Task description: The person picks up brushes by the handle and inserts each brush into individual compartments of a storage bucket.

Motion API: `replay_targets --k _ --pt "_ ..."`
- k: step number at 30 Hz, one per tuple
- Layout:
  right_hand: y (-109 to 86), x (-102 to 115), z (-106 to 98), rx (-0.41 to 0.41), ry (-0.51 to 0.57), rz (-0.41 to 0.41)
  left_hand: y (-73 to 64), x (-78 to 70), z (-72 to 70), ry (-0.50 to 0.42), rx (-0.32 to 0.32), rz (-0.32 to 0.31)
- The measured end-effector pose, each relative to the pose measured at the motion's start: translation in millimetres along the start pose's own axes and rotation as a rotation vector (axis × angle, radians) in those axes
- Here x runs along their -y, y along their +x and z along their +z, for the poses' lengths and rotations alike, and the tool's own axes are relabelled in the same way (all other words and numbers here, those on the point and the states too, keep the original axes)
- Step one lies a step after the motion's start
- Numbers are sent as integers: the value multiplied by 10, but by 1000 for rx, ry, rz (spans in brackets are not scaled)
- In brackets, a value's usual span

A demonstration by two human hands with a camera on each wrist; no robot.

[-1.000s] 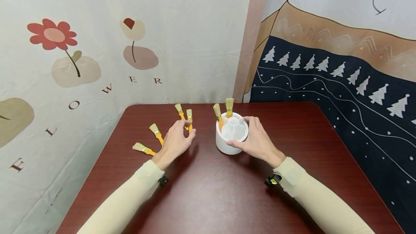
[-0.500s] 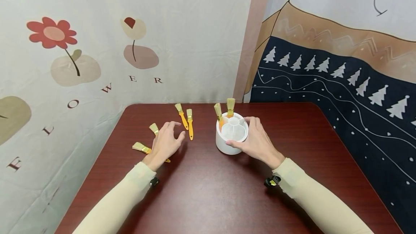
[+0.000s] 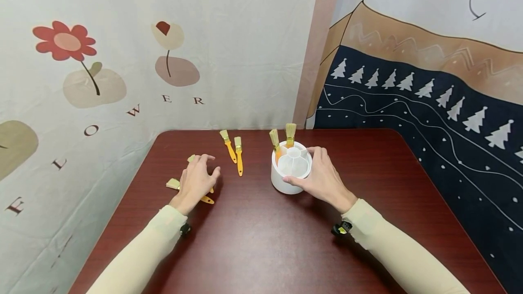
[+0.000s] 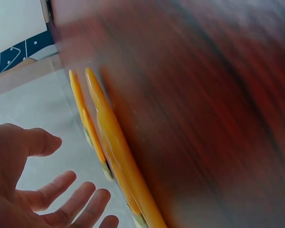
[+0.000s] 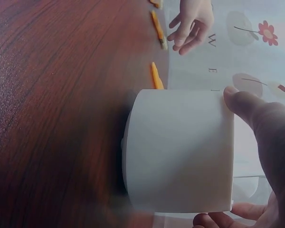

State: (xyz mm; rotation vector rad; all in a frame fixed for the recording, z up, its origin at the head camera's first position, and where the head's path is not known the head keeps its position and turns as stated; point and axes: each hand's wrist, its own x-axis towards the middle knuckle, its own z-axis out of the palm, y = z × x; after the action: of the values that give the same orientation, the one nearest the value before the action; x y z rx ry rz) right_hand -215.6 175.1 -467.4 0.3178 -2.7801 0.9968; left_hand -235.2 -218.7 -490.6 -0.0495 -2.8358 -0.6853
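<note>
A white round brush holder [image 3: 284,184] with petal-shaped compartments stands upright on the table. Two paintbrushes, one [image 3: 274,139] leaning left and another [image 3: 290,132] at the back, stand in it bristles up. My right hand [image 3: 327,179] grips the holder's right side, thumb on the near rim; the right wrist view shows the thumb and fingers on opposite sides of the holder [image 5: 180,152]. My left hand [image 3: 194,185] hovers over two yellow-handled paintbrushes, partly covering them; bristles [image 3: 172,183] and a handle end [image 3: 207,200] show. In the left wrist view the left hand's fingers [image 4: 85,204] are spread, holding nothing.
Two more paintbrushes, a left one [image 3: 228,146] and a right one [image 3: 239,158], lie side by side between the left hand and the holder. The dark red wooden table [image 3: 261,244] meets a flower-printed curtain [image 3: 245,58] behind and a tree-printed one [image 3: 408,103] at right.
My left hand has moved left and slightly toward me, away from the two far brushes and over the two nearer ones. My right hand stays on the holder.
</note>
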Motion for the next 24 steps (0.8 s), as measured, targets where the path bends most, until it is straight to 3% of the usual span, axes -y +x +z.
replay_targets --k 11,24 --pt "5 6 3 0 -21 2 1 191 -17 56 -41 16" --pt "5 2 -6 -13 -46 -32 2 192 -93 66 60 -16"
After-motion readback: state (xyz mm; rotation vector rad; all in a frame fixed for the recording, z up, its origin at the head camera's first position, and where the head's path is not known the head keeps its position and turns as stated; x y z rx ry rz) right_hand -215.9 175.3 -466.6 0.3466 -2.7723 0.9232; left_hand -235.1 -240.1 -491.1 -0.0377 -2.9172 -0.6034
